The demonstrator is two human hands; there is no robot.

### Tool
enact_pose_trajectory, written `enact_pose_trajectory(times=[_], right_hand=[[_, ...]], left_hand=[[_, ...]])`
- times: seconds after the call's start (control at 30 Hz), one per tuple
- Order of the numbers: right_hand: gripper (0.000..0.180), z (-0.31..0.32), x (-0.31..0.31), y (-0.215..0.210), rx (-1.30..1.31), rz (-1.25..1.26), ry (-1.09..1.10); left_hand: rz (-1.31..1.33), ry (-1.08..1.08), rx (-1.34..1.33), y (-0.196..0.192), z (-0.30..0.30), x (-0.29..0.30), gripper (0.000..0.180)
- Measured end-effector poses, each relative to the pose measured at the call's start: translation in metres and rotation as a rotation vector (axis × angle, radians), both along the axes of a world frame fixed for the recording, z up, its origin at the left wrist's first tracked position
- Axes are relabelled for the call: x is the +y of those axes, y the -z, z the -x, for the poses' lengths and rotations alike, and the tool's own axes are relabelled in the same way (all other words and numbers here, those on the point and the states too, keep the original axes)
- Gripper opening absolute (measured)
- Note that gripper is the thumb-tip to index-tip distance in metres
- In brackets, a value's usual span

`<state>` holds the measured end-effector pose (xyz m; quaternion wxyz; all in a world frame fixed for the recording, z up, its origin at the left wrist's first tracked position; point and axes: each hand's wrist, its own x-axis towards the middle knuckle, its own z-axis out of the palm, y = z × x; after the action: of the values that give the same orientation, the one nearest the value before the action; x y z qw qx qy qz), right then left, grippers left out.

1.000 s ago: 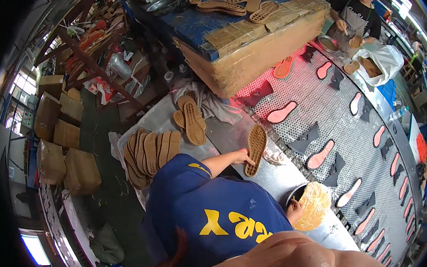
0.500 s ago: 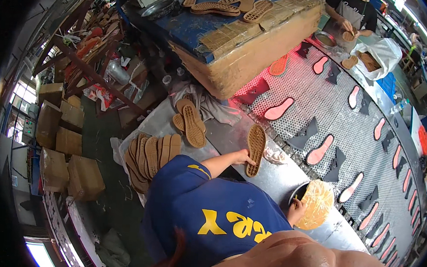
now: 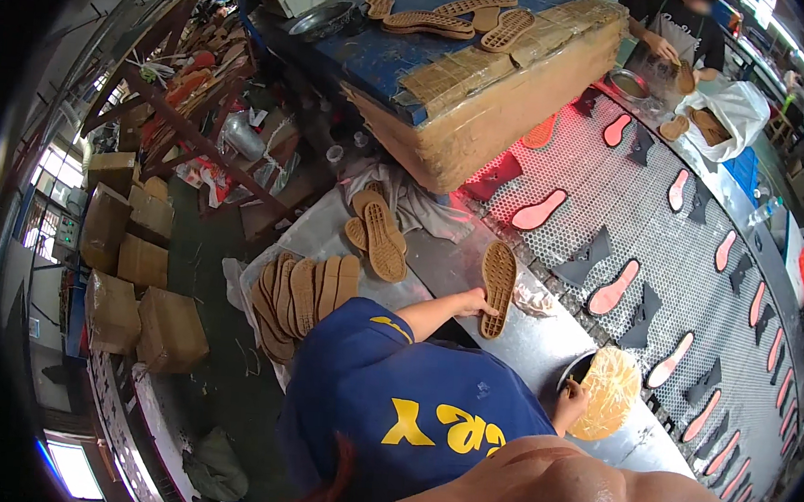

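My left hand (image 3: 478,303) is closed round the lower edge of a long brown shoe sole (image 3: 498,284). The sole stands over the metal table, its grid-patterned hollow side in view. My right hand (image 3: 573,405) is closed at the rim of a dark round bowl (image 3: 572,368). A thin thing seems to sit between its fingers, too small to make out. Beside that hand, a yellowish round piece with a glossy, stringy coating (image 3: 610,394) covers much of the bowl. Several brown soles (image 3: 303,296) stand in a row left of my left arm, and a few more (image 3: 383,241) lie beyond them.
A mesh conveyor (image 3: 588,212) to the right carries pink insoles (image 3: 614,287) and black cut pieces (image 3: 642,318). Ahead stands a blue-topped bench (image 3: 367,65) with soles on it. A grey cloth (image 3: 423,206) lies below it. Another person (image 3: 678,33) handles a sole at far right. Cartons (image 3: 172,329) stand left.
The whole view has shifted slightly, so most things appear farther right. My left hand keeps its hold on the sole, and my right hand stays at the bowl.
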<state>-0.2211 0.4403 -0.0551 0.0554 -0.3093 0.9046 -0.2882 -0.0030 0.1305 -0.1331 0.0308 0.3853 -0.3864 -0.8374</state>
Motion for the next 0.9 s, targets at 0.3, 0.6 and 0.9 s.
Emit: enact_pose_trajectory(times=[0.3,0.6,0.9], right_hand=[[0.018,0.012,0.009,0.019,-0.189,0.112,0.039],[0.020,-0.001,0.001,0.017,-0.072,0.341,0.071],[0.011,0.017,0.020,0.063,0.237,0.167,0.036]], left_hand=[[-0.003,-0.039,0.029,0.007,0.001,0.012,0.048],[0.193,0.038,-0.095,0.016,0.016,0.020,0.043],[-0.126,0.010,0.377,-0.028,0.039,0.033,0.054]])
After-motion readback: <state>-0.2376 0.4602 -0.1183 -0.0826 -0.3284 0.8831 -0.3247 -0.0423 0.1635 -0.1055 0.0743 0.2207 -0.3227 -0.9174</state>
